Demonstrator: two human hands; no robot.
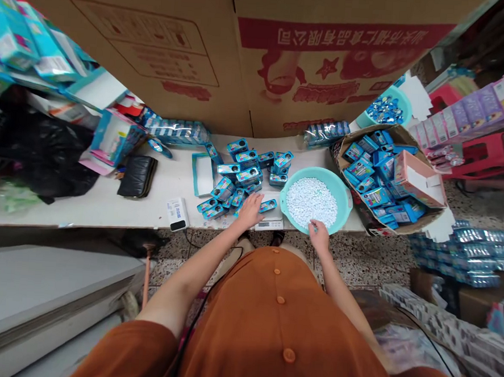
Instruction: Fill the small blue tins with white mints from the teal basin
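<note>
My left hand [250, 212] lies at the front of a pile of small blue boxes [247, 175], its fingers stretched out over them. Just right of its fingertips, one blue box [268, 206] rests on a small white scale [269, 224]. My right hand [318, 236] is at the front rim of a turquoise basin [347, 201], thumb and fingers drawn together. Whatever it may pinch is too small to make out. Many small white pellets [311, 200] fill the bottom of the basin.
A carton [343, 151] of blue boxes stands right of the basin. Behind the table rises a large cardboard box [243, 57]. To the left lie a blue tray [196, 176], a white device [177, 211], a black wallet [137, 176] and a black bag [45, 142].
</note>
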